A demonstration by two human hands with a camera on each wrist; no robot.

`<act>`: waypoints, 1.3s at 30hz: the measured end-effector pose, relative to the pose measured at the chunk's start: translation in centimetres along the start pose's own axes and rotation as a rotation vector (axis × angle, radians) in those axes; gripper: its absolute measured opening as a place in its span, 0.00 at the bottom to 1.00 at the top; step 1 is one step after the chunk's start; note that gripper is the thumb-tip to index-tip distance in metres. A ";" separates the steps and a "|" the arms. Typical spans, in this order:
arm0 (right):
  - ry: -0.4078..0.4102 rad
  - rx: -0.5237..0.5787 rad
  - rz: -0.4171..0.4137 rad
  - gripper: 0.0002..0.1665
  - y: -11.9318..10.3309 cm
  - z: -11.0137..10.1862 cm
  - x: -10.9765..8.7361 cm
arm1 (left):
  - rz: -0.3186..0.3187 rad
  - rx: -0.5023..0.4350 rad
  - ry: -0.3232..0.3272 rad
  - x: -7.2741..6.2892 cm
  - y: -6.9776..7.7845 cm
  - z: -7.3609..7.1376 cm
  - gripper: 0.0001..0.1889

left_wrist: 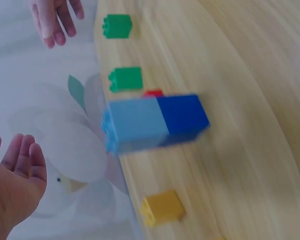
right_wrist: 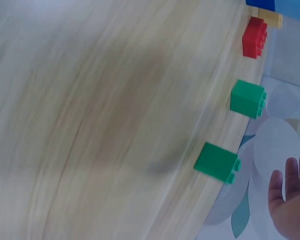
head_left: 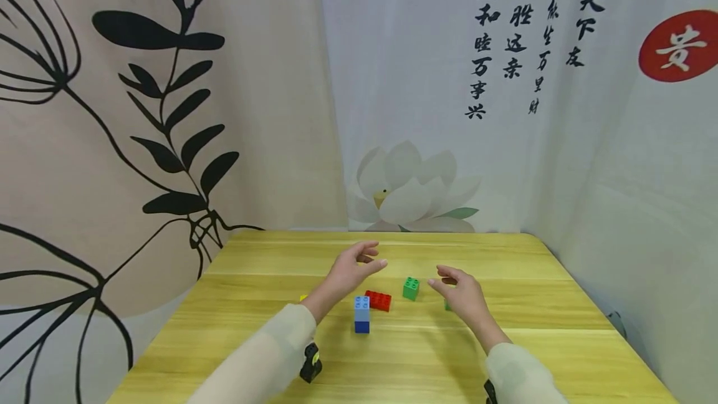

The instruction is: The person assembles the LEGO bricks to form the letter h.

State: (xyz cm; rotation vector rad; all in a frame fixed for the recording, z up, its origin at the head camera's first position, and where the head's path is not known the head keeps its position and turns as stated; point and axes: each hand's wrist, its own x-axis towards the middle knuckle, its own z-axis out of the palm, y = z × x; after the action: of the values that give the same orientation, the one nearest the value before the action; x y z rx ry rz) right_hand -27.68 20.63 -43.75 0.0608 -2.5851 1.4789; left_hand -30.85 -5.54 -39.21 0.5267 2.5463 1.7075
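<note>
My left hand [head_left: 349,272] hovers above the table with loosely bent fingers, holding nothing. Below it stands a light blue toy brick [head_left: 361,309] stacked on a dark blue brick [head_left: 361,327]. Beside that stack lies a red brick [head_left: 379,300]. My right hand [head_left: 464,298], also holding nothing, is raised to the right of a green brick [head_left: 411,288]. A second green brick [right_wrist: 217,162] is mostly hidden behind the right hand in the head view. In the left wrist view a yellow brick [left_wrist: 163,207] sits near the stack; my left forearm mostly covers it in the head view.
The bricks stand on a wood-grain table [head_left: 561,360]. A printed curtain [head_left: 280,111] hangs behind its far edge, and another white curtain [head_left: 628,204] runs along the right side. Each wrist carries a small black camera [head_left: 311,363].
</note>
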 end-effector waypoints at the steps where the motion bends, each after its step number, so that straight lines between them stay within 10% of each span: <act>1: 0.003 -0.008 0.001 0.33 0.1 -0.2 0.0 | 0.004 -0.007 -0.001 0.2 0.3 0.4 0.31; 17: 0.076 -0.041 0.032 0.34 1.4 -3.1 0.3 | -0.029 -0.102 0.104 1.1 2.1 7.3 0.27; 39: 0.024 0.032 0.173 0.37 5.4 -3.2 -0.2 | -0.205 -0.188 0.412 0.6 -3.6 14.2 0.28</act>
State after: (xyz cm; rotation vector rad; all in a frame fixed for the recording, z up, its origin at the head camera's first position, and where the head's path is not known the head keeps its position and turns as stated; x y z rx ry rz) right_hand -27.75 26.10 -46.77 -0.1804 -2.6041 1.5671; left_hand -29.41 6.07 -47.98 -0.1058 2.5264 2.1243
